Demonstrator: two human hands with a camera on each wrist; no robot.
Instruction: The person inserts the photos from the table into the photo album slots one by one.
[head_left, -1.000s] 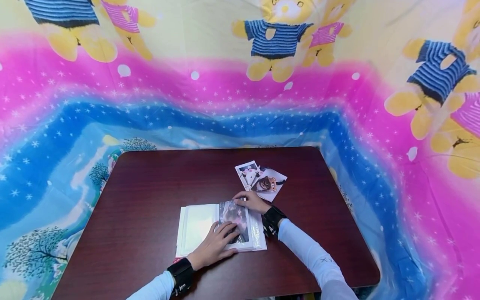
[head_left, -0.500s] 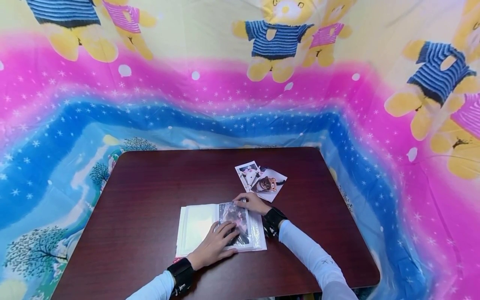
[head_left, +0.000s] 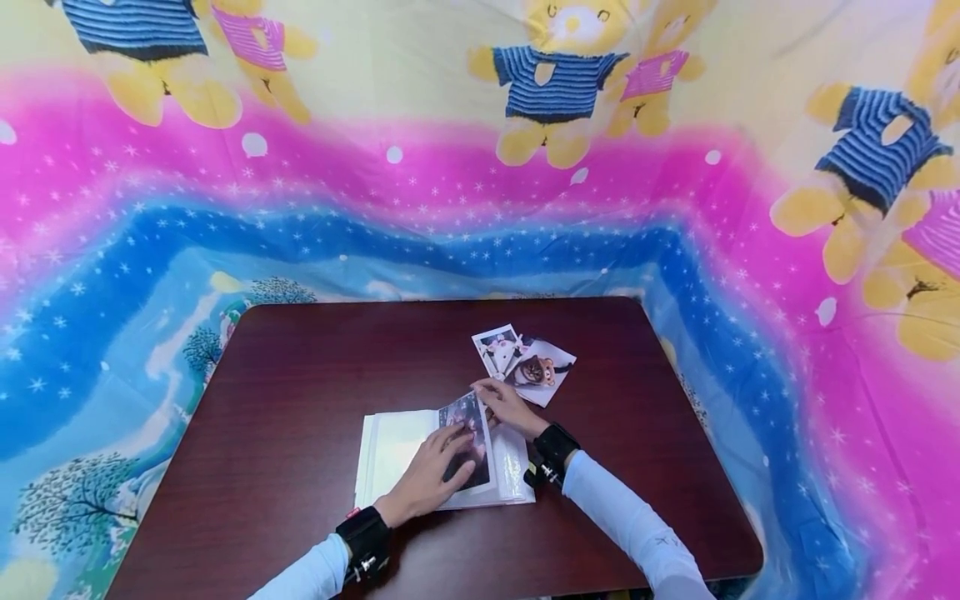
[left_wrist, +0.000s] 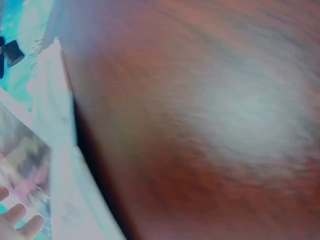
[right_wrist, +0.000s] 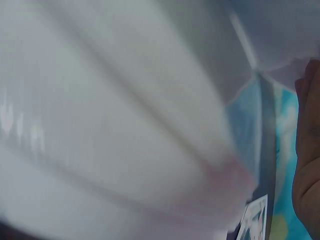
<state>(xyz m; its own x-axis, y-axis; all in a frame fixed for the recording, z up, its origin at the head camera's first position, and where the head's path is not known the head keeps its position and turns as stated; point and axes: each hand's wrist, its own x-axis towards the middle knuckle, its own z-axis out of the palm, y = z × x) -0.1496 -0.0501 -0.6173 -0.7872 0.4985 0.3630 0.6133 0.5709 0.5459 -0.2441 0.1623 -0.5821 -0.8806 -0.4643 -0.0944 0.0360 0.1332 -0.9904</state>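
Observation:
A photo album (head_left: 397, 450) lies spread out near the table's front, a white page on its left half. On its right half is a dark photo (head_left: 480, 467) with a white border, its upper right part raised off the album. My right hand (head_left: 513, 408) pinches the photo's upper right corner. Over the photo's left side rests my left hand (head_left: 431, 475), fingers loosely bent, fingertips at the picture. In the left wrist view, fingertips (left_wrist: 32, 227) show beside the photo (left_wrist: 25, 155). A blurred white surface (right_wrist: 110, 110) fills much of the right wrist view, with part of my right hand (right_wrist: 310, 150) at its edge.
Two loose photos, one of a white toy figure (head_left: 497, 350) and one of a cat in a bear hat (head_left: 542, 371), overlap behind the album. The dark red table (head_left: 315, 367) is surrounded by a printed cloth (head_left: 450, 200) with bears and snowflakes.
My right hand has lifted the photo's upper right corner up from the album. My left hand has shifted slightly up and left, its thumb now over the photo.

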